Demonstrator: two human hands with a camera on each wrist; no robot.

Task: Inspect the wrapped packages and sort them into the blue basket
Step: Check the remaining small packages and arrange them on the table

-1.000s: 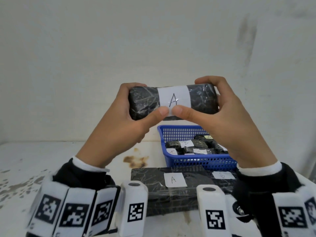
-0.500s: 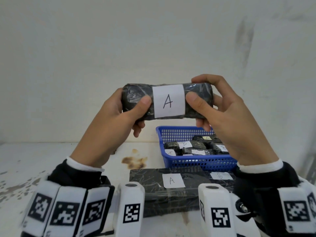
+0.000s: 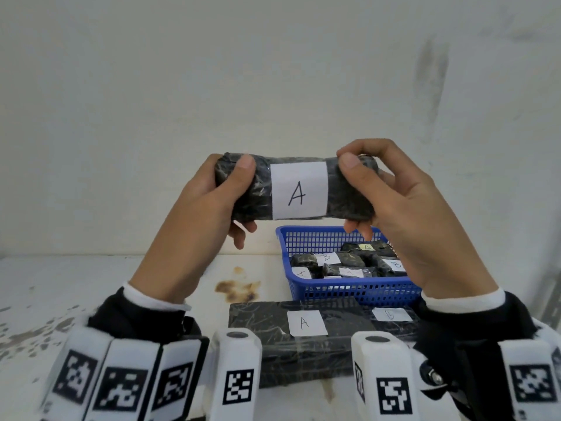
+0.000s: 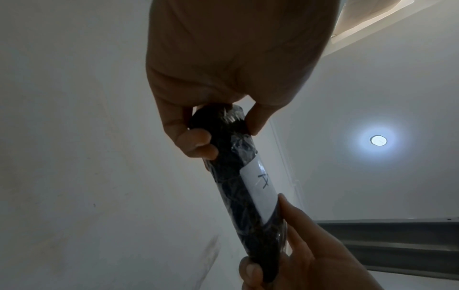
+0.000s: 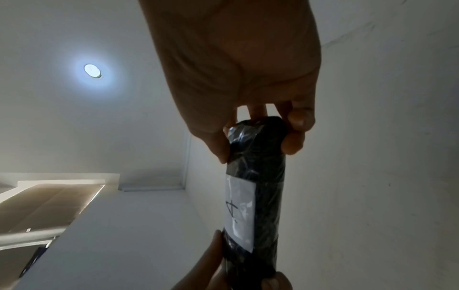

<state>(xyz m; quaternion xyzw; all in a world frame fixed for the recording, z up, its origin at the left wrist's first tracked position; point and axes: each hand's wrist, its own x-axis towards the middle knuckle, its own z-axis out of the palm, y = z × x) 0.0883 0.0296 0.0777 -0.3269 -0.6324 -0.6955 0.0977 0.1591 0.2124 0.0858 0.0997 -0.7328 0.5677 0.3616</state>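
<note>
Black film-wrapped pkg (image 3: 299,187) w/ white "A" label, held level above the blue basket (image 3: 349,287), left hand (image 3: 197,226) & right hand (image 3: 403,220) each gripping an end. Wrist views add a ceiling light (image 4: 378,140); only head view shows basket & counter (image 3: 91,284). Vs 0.5 s ago: thumbs slid out toward the ends, label now fully uncovered.

Left hand (image 3: 194,220) and right hand (image 3: 406,214) raised, fingers curled gripping.
</note>
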